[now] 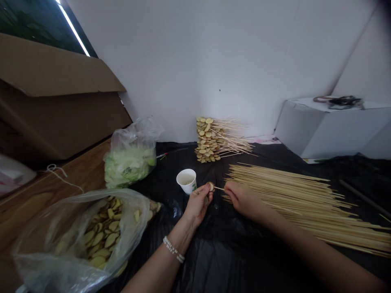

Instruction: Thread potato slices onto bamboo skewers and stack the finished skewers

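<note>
My left hand [198, 202] pinches a potato slice [211, 186] between thumb and fingers, just right of a white paper cup [186, 180]. My right hand [241, 198] is closed round a thin wooden skewer [219, 188], whose tip meets the slice. Whether the tip has gone through, I cannot tell. Beneath and beyond my right hand lies a wide bundle of bare skewers [293, 199]. To the left, an open clear plastic bag [134, 240] holds many potato slices [104, 236]. Against the wall, skewers loaded with potato slices [209, 140] are stacked, sticks pointing right.
A tied clear bag of pale green leaves [131, 162] stands behind the potato bag. Black plastic sheeting [210, 260] covers the work surface. A large cardboard box [61, 118] is at back left, a white box [324, 126] at back right. A white wall [220, 61] closes off the back.
</note>
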Demonstrator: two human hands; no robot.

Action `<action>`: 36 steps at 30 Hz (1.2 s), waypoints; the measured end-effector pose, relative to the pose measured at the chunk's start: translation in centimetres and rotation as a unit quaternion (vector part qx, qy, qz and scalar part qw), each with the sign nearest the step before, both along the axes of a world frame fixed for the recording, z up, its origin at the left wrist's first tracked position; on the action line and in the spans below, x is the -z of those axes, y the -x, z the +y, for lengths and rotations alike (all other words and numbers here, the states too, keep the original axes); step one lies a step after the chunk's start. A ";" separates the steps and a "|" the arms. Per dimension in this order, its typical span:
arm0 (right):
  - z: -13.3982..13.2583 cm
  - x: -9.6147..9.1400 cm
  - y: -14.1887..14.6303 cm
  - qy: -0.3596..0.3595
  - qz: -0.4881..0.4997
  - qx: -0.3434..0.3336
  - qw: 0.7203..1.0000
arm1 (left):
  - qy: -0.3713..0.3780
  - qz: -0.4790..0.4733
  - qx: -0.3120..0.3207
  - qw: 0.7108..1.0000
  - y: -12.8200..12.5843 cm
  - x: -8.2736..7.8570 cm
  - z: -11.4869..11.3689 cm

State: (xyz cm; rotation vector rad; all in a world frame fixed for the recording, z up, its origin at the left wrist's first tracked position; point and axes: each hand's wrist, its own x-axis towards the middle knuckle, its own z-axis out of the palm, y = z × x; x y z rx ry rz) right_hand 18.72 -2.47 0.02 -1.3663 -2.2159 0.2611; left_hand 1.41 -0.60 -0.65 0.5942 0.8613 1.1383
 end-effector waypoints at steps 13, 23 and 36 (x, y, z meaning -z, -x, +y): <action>0.0 -0.2 0.1 0.035 0.002 -0.004 0.999 | -0.021 0.005 0.025 0.999 0.0 0.1 -0.1; -0.1 -0.1 0.2 -0.001 -0.009 0.001 1.000 | -0.018 0.012 0.030 0.999 -0.1 0.2 -0.2; 0.2 -2.2 -1.4 0.073 0.018 -0.031 0.997 | -0.028 0.011 -0.009 1.000 0.0 -0.2 0.0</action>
